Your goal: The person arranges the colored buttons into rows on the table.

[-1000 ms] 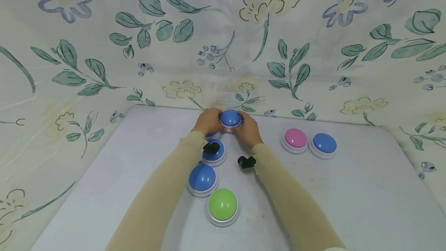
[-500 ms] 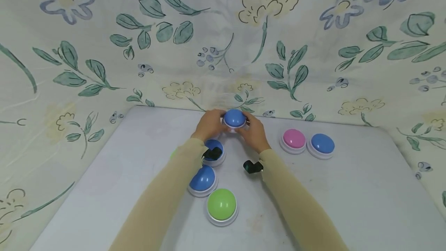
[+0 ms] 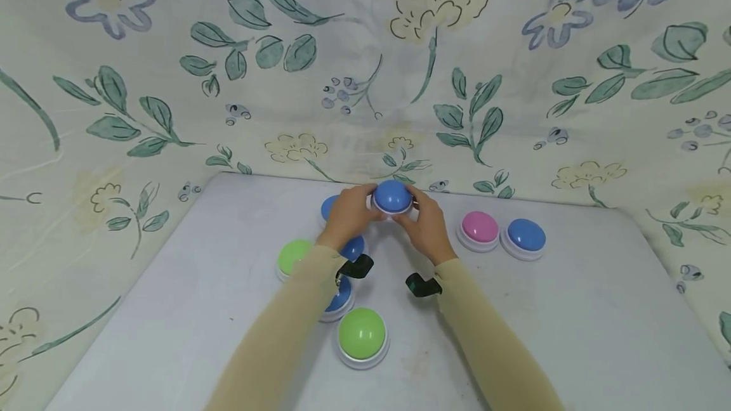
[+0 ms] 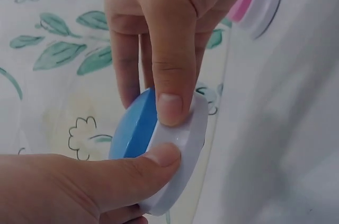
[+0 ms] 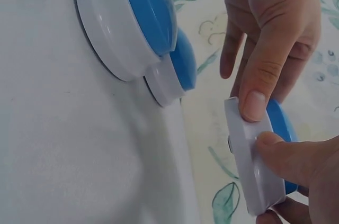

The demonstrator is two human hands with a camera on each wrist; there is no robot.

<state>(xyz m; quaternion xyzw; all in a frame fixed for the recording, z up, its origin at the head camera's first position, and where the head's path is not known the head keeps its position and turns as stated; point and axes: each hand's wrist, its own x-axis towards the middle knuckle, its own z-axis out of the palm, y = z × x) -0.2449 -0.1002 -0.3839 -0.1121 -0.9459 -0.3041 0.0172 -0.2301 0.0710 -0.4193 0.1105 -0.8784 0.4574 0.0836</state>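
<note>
White tabletop (image 3: 485,335) bears 1 near green button (image 3: 362,333). Farther on, another green button (image 3: 293,255) now shows beside the left sleeve (image 3: 291,309), hidden 1 s ago. Beyond, left hand (image 3: 349,215) and right hand (image 3: 427,226) pinch a blue button (image 3: 392,196) raised over the tabletop's far part, shifted rightward since then. Its dome (image 4: 135,124) points up, slightly tilted, its broad round base (image 4: 189,140) lying crosswise between the hands. Floral cloth (image 3: 365,125) stands behind.
</note>
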